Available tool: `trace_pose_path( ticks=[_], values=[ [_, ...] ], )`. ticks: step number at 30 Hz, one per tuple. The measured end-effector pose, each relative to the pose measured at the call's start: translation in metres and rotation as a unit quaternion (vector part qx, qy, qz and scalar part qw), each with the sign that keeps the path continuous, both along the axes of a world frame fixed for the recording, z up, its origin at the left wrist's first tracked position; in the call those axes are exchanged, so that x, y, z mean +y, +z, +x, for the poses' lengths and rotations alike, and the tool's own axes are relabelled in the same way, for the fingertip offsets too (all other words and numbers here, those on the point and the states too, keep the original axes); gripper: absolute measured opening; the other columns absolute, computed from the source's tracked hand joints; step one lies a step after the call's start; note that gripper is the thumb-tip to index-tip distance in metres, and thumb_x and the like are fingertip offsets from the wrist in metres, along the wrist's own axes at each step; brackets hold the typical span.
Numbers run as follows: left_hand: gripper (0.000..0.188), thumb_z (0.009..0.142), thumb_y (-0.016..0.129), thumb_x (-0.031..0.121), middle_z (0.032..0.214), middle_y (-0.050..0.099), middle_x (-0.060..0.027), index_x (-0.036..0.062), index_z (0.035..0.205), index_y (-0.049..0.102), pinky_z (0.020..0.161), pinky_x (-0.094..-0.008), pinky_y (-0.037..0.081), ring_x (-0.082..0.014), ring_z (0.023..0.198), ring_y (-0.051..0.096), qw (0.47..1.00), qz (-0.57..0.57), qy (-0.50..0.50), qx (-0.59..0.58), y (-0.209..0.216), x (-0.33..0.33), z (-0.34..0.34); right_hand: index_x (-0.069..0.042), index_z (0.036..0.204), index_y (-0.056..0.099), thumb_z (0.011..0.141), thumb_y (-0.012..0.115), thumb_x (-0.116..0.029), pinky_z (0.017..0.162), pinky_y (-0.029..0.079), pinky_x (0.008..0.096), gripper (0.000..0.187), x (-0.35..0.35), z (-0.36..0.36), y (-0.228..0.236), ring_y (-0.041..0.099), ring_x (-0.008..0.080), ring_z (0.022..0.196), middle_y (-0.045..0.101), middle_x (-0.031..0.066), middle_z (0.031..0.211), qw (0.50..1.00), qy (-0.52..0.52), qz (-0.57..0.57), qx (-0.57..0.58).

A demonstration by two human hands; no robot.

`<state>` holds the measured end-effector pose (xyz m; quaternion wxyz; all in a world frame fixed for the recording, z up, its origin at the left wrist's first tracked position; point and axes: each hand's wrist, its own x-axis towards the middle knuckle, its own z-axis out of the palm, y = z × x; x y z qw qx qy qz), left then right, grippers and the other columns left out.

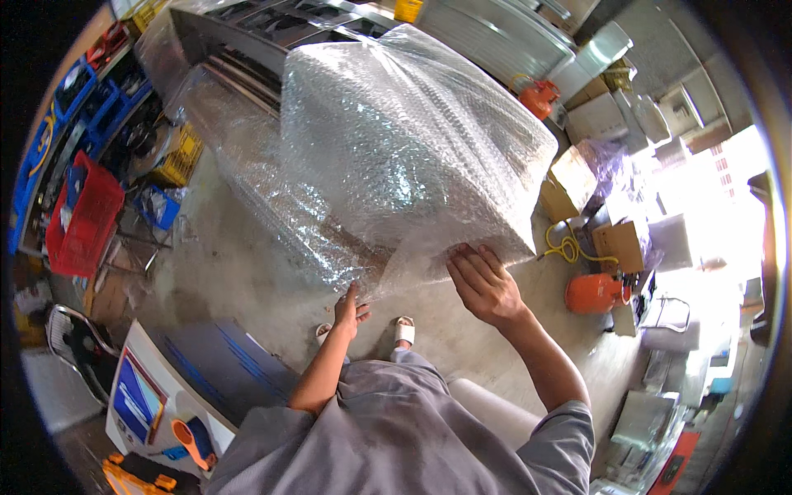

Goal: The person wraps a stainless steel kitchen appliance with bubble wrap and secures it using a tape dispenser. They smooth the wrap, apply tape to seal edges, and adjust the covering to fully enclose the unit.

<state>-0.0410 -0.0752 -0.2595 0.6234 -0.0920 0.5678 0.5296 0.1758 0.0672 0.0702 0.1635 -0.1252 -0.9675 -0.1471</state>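
A large sheet of clear bubble wrap [388, 157] drapes over a bulky piece in front of me, its near edge hanging toward my feet. My right hand [487, 285] is on the near right edge of the wrap, fingers laid over the film and thumb hidden. At the lower tip of the wrap is my left hand [350, 315], index finger pointing up and the others loosely bent, with nothing visible in it. Whether the index finger touches the film I cannot tell. Behind the wrap, a metal frame [247, 25] shows partly uncovered.
Orange gas cylinders [592, 293] and a yellow hose [565, 247] are at right, near cardboard boxes [619, 246]. A red bin [82, 219] and a yellow crate [180, 157] stand left. At lower left, an orange tape dispenser [195, 441] lies by a printed white board [136, 392].
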Motion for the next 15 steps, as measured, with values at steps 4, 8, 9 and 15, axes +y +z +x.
trace_pose_path(
  ticks=[4,8,9,15],
  values=[
    [0.037,0.094,0.074,0.035,0.092,0.067,-0.0067,0.0045,0.106,0.056,0.051,-0.0299,0.054,-0.0189,0.071,0.071,0.948,-0.058,-0.092,0.299,0.01,-0.002,0.01,0.0,0.114,0.068,0.08,0.068,-0.015,0.106,0.046,0.0425,0.037,0.01,-0.001,-0.001,0.065,0.0245,0.113,0.067,0.0114,0.116,0.999,0.047,0.025,-0.013],
    [0.027,0.098,0.07,0.026,0.086,0.067,-0.0068,0.0021,0.098,0.056,0.05,-0.0262,0.053,-0.0155,0.067,0.069,0.975,0.066,0.027,0.209,0.062,0.005,0.028,-0.003,0.107,0.068,0.08,0.07,-0.019,0.103,0.046,0.0409,0.032,0.021,0.004,-0.016,0.066,0.0227,0.108,0.068,0.0085,0.11,0.995,0.082,0.052,0.011],
    [0.029,0.097,0.07,0.024,0.092,0.067,-0.0088,-0.0007,0.103,0.057,0.052,-0.0263,0.055,-0.0153,0.068,0.069,0.98,0.078,0.025,0.184,0.082,0.012,0.03,-0.004,0.106,0.068,0.08,0.07,-0.02,0.103,0.045,0.0405,0.031,0.026,0.005,-0.02,0.067,0.0225,0.107,0.068,0.008,0.11,0.993,0.093,0.064,0.016],
    [0.03,0.093,0.069,0.018,0.1,0.066,-0.0104,-0.003,0.11,0.057,0.056,-0.0282,0.058,-0.017,0.073,0.067,0.964,0.029,0.155,0.215,0.084,0.034,0.054,-0.007,0.101,0.069,0.079,0.07,-0.023,0.104,0.042,0.0388,0.028,0.026,0.0,-0.019,0.064,0.0211,0.108,0.068,0.0054,0.104,0.987,0.12,0.105,0.015]
  ],
)
